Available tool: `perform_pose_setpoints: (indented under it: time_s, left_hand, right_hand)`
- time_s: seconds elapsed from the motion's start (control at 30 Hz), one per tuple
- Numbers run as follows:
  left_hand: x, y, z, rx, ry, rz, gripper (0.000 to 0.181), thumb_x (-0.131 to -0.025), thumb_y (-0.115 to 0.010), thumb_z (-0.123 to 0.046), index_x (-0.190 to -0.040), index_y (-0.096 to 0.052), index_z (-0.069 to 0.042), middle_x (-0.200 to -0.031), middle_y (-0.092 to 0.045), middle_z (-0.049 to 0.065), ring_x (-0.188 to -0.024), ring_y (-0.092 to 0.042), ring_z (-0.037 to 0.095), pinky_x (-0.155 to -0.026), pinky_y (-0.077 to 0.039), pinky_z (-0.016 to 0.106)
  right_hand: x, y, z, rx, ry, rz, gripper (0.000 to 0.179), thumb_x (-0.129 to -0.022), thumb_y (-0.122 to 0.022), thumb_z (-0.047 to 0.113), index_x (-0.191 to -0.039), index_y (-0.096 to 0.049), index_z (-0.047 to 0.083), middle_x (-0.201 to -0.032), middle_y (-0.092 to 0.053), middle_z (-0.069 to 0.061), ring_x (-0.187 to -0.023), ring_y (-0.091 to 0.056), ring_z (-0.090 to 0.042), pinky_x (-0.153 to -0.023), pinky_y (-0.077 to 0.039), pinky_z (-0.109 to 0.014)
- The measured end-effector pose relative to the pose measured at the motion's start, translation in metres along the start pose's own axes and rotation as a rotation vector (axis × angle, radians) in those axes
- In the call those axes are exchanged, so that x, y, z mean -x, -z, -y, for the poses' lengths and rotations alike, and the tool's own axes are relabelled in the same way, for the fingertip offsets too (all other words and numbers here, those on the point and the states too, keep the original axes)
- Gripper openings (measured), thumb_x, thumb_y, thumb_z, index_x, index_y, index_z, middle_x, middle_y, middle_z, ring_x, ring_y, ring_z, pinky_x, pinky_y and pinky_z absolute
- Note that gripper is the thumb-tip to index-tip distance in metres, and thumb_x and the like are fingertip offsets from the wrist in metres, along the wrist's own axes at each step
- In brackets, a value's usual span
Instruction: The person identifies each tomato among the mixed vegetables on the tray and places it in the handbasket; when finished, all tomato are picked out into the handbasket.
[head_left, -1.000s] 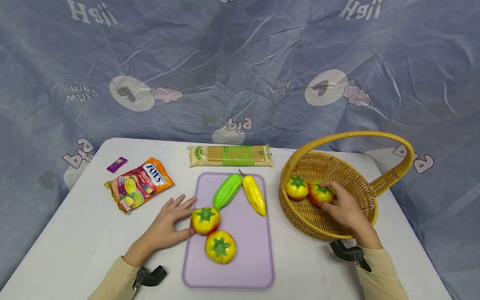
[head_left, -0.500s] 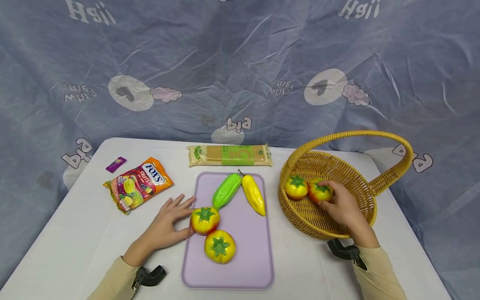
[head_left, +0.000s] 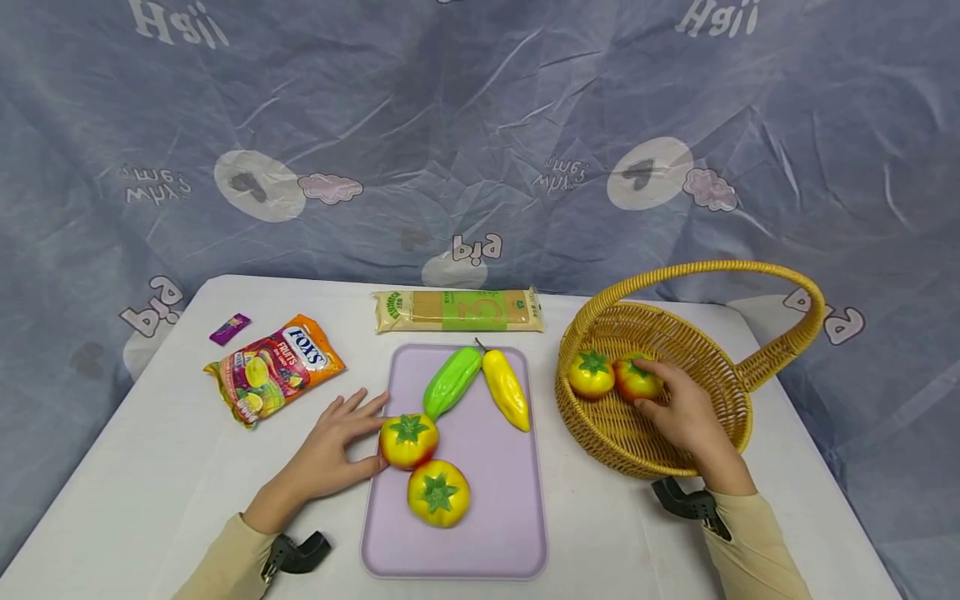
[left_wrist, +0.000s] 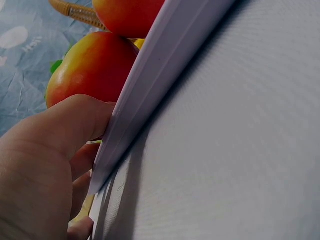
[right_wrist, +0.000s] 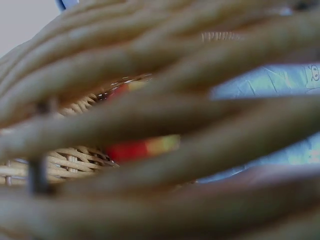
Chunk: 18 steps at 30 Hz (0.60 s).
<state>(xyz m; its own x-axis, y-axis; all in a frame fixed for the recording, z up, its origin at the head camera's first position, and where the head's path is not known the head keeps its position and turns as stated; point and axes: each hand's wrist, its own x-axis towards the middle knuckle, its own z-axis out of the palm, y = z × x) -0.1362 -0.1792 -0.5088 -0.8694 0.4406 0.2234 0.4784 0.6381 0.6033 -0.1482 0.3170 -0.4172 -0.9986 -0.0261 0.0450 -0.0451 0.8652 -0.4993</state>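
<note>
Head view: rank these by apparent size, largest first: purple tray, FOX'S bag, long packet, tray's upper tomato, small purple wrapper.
1. Purple tray
2. FOX'S bag and long packet: too alike to rank
3. Upper tomato
4. Small purple wrapper

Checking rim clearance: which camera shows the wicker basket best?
The head view: the wicker basket shows nearly whole, handle included, partly covered by the right hand and two red-yellow fruits. The left wrist view catches just a small woven piece; the right wrist view, mostly blurred weave up close.
</note>
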Motion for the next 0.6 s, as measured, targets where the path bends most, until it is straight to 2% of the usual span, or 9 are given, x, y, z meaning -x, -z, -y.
perform_pose_setpoints:
  time_s: [0.17, 0.3, 0.43, 0.6]
  left_hand:
    - [0.0002, -0.0002, -0.0003, 0.003, 0.001, -0.001, 0.047, -0.079, -0.078, -0.029, -0.124, -0.074, -0.015, -0.153, -0.055, 0.009, -0.148, -0.036, 0.048, -0.118, -0.017, 0.076]
    - [0.0, -0.0004, -0.0003, 0.005, 0.002, -0.001, 0.047, -0.079, -0.078, -0.029, -0.124, -0.074, -0.015, -0.153, -0.055, 0.009, -0.148, -0.037, 0.047, -0.119, -0.017, 0.075]
    - [-0.001, -0.0009, 0.0006, -0.002, -0.023, -0.017, 0.047, -0.078, -0.079, -0.029, -0.123, -0.074, -0.015, -0.152, -0.055, 0.011, -0.147, -0.038, 0.049, -0.117, -0.019, 0.076]
    - [-0.0012, -0.0018, 0.0016, -0.011, -0.049, -0.034, 0.047, -0.078, -0.079, -0.029, -0.122, -0.075, -0.016, -0.151, -0.056, 0.013, -0.144, -0.04, 0.052, -0.115, -0.021, 0.077]
  right_hand:
    - [-0.0011, -0.0001, -0.0022, 0.007, 0.006, 0.024, 0.061, -0.089, -0.073, 0.004, -0.145, -0.051, 0.003, -0.147, -0.043, -0.04, -0.13, -0.045, -0.061, -0.104, -0.037, -0.076]
    - [-0.0012, -0.0007, -0.0022, 0.0, 0.017, 0.014, 0.061, -0.089, -0.073, 0.004, -0.145, -0.051, 0.003, -0.146, -0.044, -0.039, -0.13, -0.045, -0.06, -0.104, -0.037, -0.076]
    - [-0.0016, -0.0007, -0.0027, -0.017, 0.021, 0.01, 0.063, -0.088, -0.073, 0.004, -0.147, -0.049, 0.003, -0.147, -0.043, -0.039, -0.131, -0.044, -0.06, -0.103, -0.037, -0.076]
    - [-0.0021, 0.0006, -0.0028, -0.042, -0.005, 0.022, 0.065, -0.089, -0.072, 0.005, -0.148, -0.047, 0.003, -0.152, -0.034, -0.042, -0.136, -0.037, -0.063, -0.106, -0.033, -0.078]
